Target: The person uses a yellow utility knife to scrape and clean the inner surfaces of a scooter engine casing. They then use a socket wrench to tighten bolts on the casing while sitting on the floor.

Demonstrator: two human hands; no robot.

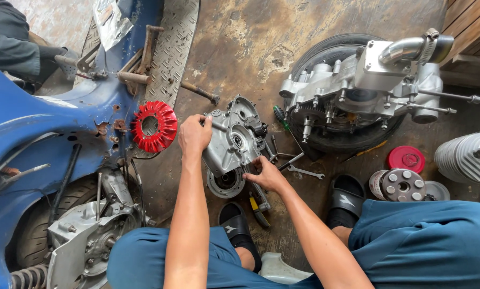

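While gripped: hands (229, 155) on engine cover (230, 143)

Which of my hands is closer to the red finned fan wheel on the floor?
Left. Your left hand grips the grey engine cover right beside the red fan wheel; your right hand is farther off, at the cover's lower edge.

Bare floor (234, 48) is lying open beyond the engine cover (233, 142); the red fan (154, 126) is crowding its left, wrenches (299, 166) (perhaps a screwdriver too) and the engine block (357, 91) are hemming its right.
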